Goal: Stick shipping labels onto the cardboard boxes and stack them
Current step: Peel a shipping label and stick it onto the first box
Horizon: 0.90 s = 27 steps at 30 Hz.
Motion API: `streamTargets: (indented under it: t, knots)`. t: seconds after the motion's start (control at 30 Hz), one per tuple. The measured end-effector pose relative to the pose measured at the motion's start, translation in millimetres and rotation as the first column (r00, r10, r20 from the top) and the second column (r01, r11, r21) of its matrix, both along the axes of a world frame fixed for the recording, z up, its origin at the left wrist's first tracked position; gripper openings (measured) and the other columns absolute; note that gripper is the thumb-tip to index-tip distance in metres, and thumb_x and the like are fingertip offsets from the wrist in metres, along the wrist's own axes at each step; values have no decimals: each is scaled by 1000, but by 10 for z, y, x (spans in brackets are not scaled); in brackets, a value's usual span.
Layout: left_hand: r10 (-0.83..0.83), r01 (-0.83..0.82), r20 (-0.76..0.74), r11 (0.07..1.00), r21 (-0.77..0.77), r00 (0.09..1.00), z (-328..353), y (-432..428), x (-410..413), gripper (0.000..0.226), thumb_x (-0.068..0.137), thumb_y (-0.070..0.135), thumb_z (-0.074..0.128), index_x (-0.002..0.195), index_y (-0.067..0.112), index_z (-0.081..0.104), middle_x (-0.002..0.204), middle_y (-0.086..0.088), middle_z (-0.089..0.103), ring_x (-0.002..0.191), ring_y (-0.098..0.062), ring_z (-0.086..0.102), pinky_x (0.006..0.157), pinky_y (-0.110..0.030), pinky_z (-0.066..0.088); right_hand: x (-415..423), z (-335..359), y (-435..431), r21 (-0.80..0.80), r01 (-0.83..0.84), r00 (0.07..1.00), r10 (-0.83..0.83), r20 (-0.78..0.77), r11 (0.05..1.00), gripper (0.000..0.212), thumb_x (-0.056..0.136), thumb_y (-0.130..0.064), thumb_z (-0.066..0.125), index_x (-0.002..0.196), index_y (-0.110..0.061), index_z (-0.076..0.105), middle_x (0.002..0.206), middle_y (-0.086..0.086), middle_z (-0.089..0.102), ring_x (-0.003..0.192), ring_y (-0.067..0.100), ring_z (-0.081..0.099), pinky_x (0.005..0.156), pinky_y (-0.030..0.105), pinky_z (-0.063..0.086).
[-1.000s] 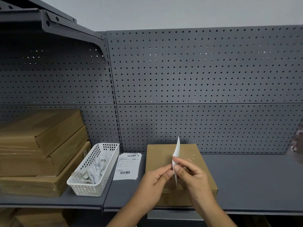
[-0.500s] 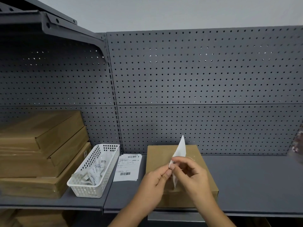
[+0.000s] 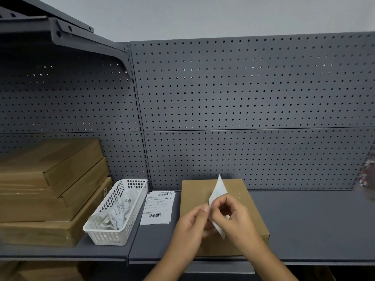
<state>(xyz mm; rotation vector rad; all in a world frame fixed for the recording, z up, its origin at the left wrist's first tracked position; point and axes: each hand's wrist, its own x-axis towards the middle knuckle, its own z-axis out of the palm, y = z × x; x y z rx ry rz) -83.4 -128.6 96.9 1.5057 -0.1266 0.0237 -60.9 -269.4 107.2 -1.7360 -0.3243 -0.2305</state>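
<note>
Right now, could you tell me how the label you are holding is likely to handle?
The label is probably floppy: it curves where the left hand and the right hand pinch it. Likely very light too, being a thin sheet whose tip stands unsupported.

Both hands over cardboard box (image 3: pixel 207 191) on grey shelf (image 3: pixel 308 226). Left hand (image 3: pixel 190 226) and right hand (image 3: pixel 233 218) pinch white label (image 3: pixel 218 189), held edge-on, tip up. Label sheets (image 3: pixel 158 207) flat just left of box. White basket (image 3: pixel 119 211) with crumpled papers beside stacked boxes (image 3: pixel 50 191). Pegboard (image 3: pixel 243 110) behind.
</note>
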Motion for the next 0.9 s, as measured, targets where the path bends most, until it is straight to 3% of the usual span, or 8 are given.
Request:
streamTargets:
  t: [0.17,0.33,0.5,0.6,0.77,0.9]
  knots:
    - [47,-47,7,999,-2,999,-34,-6,16,33,110,22,46,106,14,78,106,-15,78,108,-36,73,91,-51,62,-47,-1,23,-5,33,999,-33,13,999,13,87,-4,73,79,-11,66,76,7,70,75,28,65,72,43,55]
    - [25,-25,2,999,-29,1000,21,-24,-1,28,107,23,53,110,14,79,108,-6,81,107,-22,76,90,-47,63,-33,-17,53,45,35,999,-35,14,998,15,87,-3,75,86,-12,63,80,6,66,70,13,59,67,32,52]
    - [56,-60,-79,996,-60,995,-24,1,63,32,109,19,48,106,13,80,105,-15,79,102,-34,76,87,-52,63,34,-68,36,169,36,999,-36,-5,985,22,86,5,69,87,-17,65,81,8,65,74,15,57,70,31,50]
    - [154,-158,-90,986,-45,984,-26,54,114,29,108,19,50,105,10,78,100,-16,79,95,-34,77,76,-45,66,70,-88,-73,174,52,999,-52,-4,983,26,90,12,61,86,-13,67,81,0,66,76,16,59,71,28,50]
    - [238,-240,-80,971,-13,968,-26,233,142,25,108,22,52,107,13,75,100,-8,80,91,-30,77,71,-32,65,194,-37,-439,401,252,967,-211,-143,881,17,91,11,56,86,-3,64,74,2,61,70,23,51,66,32,44]
    - [259,-259,5,964,-60,966,1,199,141,14,107,15,53,117,21,61,100,-5,81,93,-22,78,73,-31,64,114,-83,-370,320,209,975,-171,-142,924,26,94,7,55,80,-10,68,75,-5,64,70,13,55,67,31,46]
